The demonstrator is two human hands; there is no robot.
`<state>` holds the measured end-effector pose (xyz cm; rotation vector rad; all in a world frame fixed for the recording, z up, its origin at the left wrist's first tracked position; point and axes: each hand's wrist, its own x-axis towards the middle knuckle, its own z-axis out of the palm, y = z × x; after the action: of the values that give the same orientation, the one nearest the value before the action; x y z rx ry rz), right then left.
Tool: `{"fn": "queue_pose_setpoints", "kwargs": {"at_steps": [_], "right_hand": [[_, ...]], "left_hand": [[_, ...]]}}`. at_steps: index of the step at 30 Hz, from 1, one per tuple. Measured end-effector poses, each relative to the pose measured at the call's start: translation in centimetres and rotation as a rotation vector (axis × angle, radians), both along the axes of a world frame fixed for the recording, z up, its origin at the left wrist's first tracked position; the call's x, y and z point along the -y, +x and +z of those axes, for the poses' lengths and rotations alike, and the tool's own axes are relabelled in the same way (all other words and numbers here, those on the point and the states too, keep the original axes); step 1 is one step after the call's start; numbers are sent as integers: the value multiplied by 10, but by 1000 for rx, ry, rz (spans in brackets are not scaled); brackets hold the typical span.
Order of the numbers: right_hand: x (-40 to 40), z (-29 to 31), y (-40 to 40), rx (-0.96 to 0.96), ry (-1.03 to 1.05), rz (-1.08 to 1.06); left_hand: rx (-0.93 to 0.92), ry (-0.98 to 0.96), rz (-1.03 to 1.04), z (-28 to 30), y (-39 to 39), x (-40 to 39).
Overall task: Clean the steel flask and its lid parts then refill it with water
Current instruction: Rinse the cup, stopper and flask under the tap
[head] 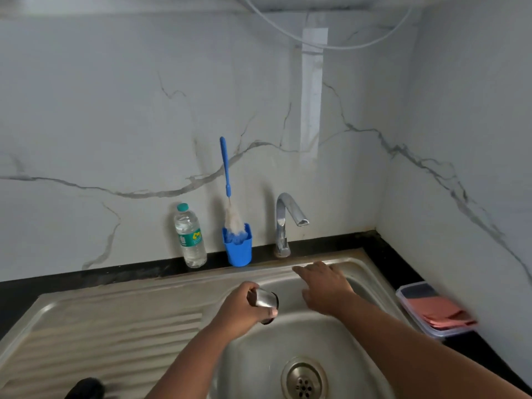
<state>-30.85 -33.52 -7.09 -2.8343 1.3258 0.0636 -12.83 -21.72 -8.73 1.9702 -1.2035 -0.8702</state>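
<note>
White marble-veined walls meet in a corner behind one stainless steel sink [354, 272]. Over its basin the left hand [240, 312] grips one small shiny steel lid cup [264, 301], tilted on its side. Just right of the cup, the right hand [324, 286] hovers with fingers spread and nothing in it, near the sink's back rim. Behind stand one chrome tap [283, 223], one blue cup [238, 250] holding one blue-handled bottle brush [226, 171], and one clear plastic water bottle [190, 237]. Right of the sink, at the counter edge, lies one clear tray [408, 295] of pink cloth.

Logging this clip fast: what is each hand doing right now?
Left hand: holding a steel cup over the sink.
Right hand: open, empty, reaching toward the tap.
</note>
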Motion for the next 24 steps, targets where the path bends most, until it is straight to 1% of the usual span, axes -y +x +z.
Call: {"fn": "queue_pose_setpoints", "kwargs": {"at_steps": [2, 7, 9, 10, 15, 18, 21, 24], "right_hand": [[21, -3, -2, 111, 102, -65], [77, -8, 13, 538, 391, -197], [95, -6, 29, 659, 449, -197], [103, -4, 36, 677, 458, -183], [123, -4, 64, 625, 482, -92], [129, -11, 71, 544, 379, 18], [131, -17, 70, 566, 326, 47], [131, -22, 69, 590, 260, 61]], "left_hand": [[-103, -12, 63, -1, -9, 11], [-718, -69, 268, 2, -36, 30], [-897, -95, 325, 2, -45, 34], [-957, -102, 348, 3, -49, 36], [-1137, -150, 433, 8, -56, 52], [-1305, -186, 462, 6, -60, 59], [-1441, -194, 447, -1, -67, 63], [-1505, -187, 443, -8, -76, 67]]}}
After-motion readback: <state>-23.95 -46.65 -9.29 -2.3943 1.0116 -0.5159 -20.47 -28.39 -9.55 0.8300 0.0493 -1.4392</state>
